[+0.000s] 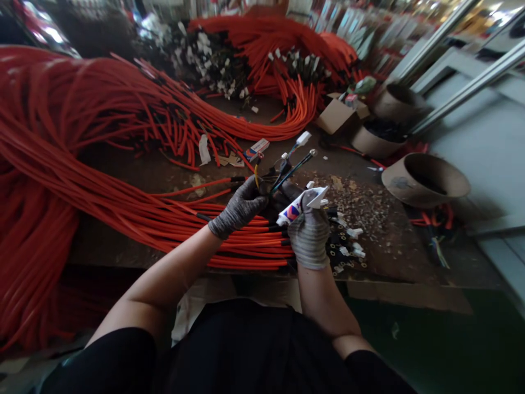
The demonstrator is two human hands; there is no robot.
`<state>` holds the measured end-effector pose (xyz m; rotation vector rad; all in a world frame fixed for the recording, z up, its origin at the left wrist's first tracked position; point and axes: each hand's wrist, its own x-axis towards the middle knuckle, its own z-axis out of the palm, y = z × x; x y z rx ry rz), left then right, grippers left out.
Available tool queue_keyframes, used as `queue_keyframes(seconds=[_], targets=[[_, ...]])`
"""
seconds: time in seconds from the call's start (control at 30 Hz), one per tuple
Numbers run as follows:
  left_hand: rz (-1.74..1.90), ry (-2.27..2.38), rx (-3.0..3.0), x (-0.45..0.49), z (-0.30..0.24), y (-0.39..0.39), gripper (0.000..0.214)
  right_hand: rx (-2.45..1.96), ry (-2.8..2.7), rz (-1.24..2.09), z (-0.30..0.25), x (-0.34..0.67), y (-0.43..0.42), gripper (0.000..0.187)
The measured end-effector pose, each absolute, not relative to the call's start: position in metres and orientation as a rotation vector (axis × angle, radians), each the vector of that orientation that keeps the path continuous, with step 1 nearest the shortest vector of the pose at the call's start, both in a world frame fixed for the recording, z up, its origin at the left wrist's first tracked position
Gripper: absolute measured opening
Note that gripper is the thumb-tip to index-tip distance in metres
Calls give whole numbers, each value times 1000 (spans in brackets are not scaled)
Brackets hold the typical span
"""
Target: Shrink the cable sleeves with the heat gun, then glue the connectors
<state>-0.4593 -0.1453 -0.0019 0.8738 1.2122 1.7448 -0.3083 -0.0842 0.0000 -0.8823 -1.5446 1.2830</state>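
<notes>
My left hand (241, 209), in a grey knit glove, pinches the end of a cable, where thin wires (287, 176) fan out. The fanned wires carry ring terminals (313, 153) and a white plug connector (303, 139); a yellow wire (257, 174) stands up beside the left fingers. A white squeeze tube (292, 210) with blue and red print lies tilted in my closed right hand (309, 235), also gloved. The right fingertips are partly hidden behind the tube, close to the wires. Under both hands runs a bundle of orange cables (250, 249).
White connectors and ring terminals (346, 251) end the bundle at the table's front. Large orange cable coils (36, 109) fill the left and back. A small printed box (257, 149), an open carton (338, 114) and round cardboard tubs (426, 178) stand behind and right.
</notes>
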Motion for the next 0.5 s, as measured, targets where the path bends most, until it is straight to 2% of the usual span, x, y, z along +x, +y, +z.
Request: queue_keyframes(seconds=[0.2,0.43,0.5], targets=[[1815,1133,569,-452,1,-152,46,-753,-1378,1635,12,-329,-109,30],[1771,1103,615,-444,4,-162,39,-829,-1373,1524,5,-319,-95,12],[1784,1111,599,-441,3,-160,39,-777,-1405,1519,6,-317,-96,15]])
